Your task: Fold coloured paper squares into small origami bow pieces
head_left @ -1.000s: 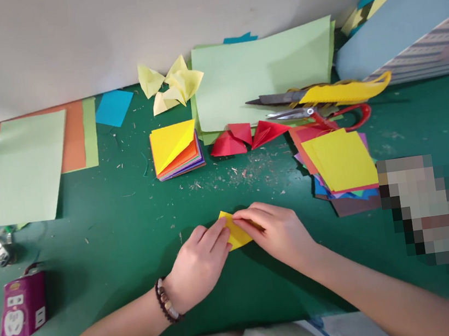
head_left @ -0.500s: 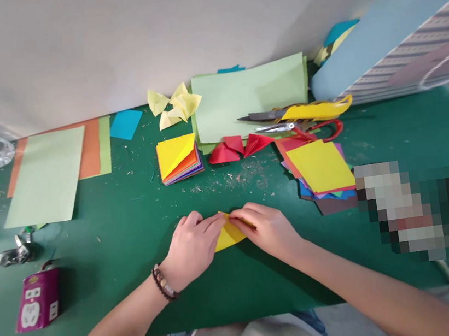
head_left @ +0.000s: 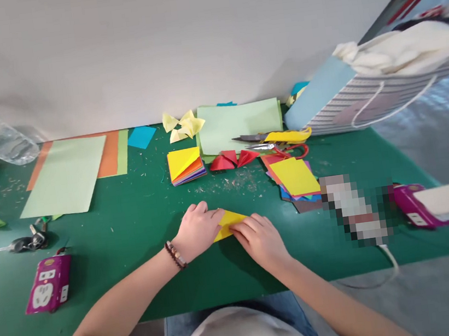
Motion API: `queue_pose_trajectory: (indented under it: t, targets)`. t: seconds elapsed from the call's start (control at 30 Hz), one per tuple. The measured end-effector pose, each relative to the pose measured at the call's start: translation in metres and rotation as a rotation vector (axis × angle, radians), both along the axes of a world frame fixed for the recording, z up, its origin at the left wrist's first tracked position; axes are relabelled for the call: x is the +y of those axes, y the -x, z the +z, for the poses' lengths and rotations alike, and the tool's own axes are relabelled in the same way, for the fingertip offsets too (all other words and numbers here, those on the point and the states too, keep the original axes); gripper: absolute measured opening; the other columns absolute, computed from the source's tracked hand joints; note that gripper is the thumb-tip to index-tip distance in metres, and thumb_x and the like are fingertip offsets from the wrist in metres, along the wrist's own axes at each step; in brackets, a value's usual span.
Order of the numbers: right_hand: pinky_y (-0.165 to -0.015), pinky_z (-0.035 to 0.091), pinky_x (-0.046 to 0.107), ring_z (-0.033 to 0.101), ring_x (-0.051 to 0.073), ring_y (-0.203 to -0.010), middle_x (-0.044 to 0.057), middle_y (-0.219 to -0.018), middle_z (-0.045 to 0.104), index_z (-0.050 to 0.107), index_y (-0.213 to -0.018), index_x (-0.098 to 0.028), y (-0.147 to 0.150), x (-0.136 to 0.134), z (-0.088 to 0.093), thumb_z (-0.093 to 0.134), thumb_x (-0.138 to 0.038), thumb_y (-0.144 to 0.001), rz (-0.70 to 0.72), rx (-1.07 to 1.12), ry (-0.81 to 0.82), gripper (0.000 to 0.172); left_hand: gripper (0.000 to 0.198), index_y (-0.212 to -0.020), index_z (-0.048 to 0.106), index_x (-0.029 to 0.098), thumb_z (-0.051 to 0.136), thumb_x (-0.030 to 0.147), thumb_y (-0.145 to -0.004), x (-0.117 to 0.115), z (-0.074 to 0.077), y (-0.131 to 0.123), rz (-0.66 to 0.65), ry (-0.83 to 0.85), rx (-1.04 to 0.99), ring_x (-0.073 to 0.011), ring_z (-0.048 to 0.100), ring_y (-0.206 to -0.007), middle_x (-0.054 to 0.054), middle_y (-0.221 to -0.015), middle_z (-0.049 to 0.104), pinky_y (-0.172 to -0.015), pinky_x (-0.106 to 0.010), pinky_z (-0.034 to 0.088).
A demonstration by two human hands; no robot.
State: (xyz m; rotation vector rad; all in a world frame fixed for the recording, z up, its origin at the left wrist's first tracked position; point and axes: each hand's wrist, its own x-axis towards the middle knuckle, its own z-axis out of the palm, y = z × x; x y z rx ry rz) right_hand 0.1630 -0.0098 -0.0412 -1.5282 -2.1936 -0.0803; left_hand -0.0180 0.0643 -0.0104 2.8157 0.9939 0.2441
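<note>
The fingers of the person's left hand [head_left: 198, 229] lie close together and press down on the left end of a folded yellow paper [head_left: 230, 224], while the fingers of the right hand [head_left: 260, 240] curve over its right end. Neither hand visibly pinches, and the thumbs are hidden, so I cannot tell whether either hand grips the paper. The paper lies flat between the hands, near the lower middle of the frame. Its long axis runs almost side to side, rising slightly to the right, and its pointed lower-left corner shows beyond the left fingers. The right hand sits lower in the frame, closer to the person's body.

A beaded bracelet [head_left: 175, 255] circles the left wrist. Everything rests on a green cutting mat [head_left: 142, 294] scattered with paper shavings. Above the hands sit a stack of origami paper [head_left: 185, 166] and red paper folds [head_left: 232, 160]. To the upper right lie red-handled scissors [head_left: 261, 147], and a pile of coloured paper squares [head_left: 294, 178] lies below them. At the left are keys [head_left: 27, 244]. A purple box [head_left: 50, 283] at the lower left shows a white socket graphic, but no brand or writing can be read.
</note>
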Motion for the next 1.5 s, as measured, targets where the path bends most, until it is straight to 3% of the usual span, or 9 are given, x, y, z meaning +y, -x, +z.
queue_pose_trajectory:
  t: [0.13,0.3,0.63,1.0,1.27,1.5]
  targets:
    - [-0.069,0.042,0.032,0.054,0.019,-0.074,0.005,-0.074,0.064,0.068,-0.084,-0.017,0.002,-0.001,-0.008,0.05,-0.02,-0.093,-0.005,0.016,-0.012,0.02,0.033,-0.12,0.058,0.019,0.06,0.027,-0.088,0.002,-0.002,0.003,-0.01,0.002,-0.022,-0.0223,0.052,-0.09,-0.004,-0.102,0.071,-0.073,-0.034,0.039]
    - [-0.072,0.047,0.031,0.058,0.018,-0.074,0.004,-0.075,0.065,0.068,-0.083,-0.019,0.003,0.0,-0.007,0.048,-0.019,-0.093,0.025,0.023,-0.046,0.023,0.023,-0.112,0.065,0.028,0.055,0.03,-0.092,0.007,-0.004,0.011,-0.037,0.01,-0.028,-0.0186,0.052,-0.087,0.002,-0.111,0.071,-0.074,-0.031,0.04]
    - [-0.068,0.048,0.029,0.062,0.017,-0.072,0.005,-0.074,0.065,0.067,-0.08,-0.017,0.005,0.0,-0.016,0.048,-0.02,-0.093,0.049,0.019,-0.068,0.023,0.024,-0.113,0.067,0.031,0.052,0.033,-0.093,0.004,-0.009,0.014,-0.035,-0.001,-0.002,-0.0176,0.05,-0.092,0.005,-0.125,0.065,-0.078,-0.03,0.039]
    - [-0.066,0.05,0.027,0.062,0.016,-0.069,0.003,-0.071,0.063,0.065,-0.077,-0.019,0.02,0.004,-0.008,0.046,-0.02,-0.094,0.197,0.084,-0.046,0.026,0.025,-0.112,0.066,0.034,0.048,0.034,-0.095,-0.001,-0.005,0.016,-0.015,0.01,0.019,-0.017,0.05,-0.095,0.005,-0.127,0.063,-0.081,-0.03,0.038]
    - [-0.067,0.051,0.028,0.063,0.016,-0.069,0.003,-0.072,0.064,0.066,-0.079,-0.018,0.023,0.003,-0.01,0.05,-0.017,-0.092,0.221,0.131,-0.009,0.021,0.023,-0.108,0.068,0.034,0.049,0.033,-0.095,0.008,-0.002,0.014,-0.064,0.072,0.032,-0.0175,0.05,-0.097,0.008,-0.127,0.062,-0.079,-0.03,0.038]
    - [-0.067,0.05,0.028,0.066,0.016,-0.07,0.004,-0.076,0.068,0.069,-0.084,-0.018,0.024,0.012,0.004,0.051,-0.019,-0.092,0.28,0.118,-0.002,0.02,0.026,-0.11,0.067,0.031,0.052,0.022,-0.092,0.008,0.002,0.011,-0.085,0.111,0.058,-0.0181,0.05,-0.1,0.005,-0.127,0.061,-0.081,-0.031,0.038]
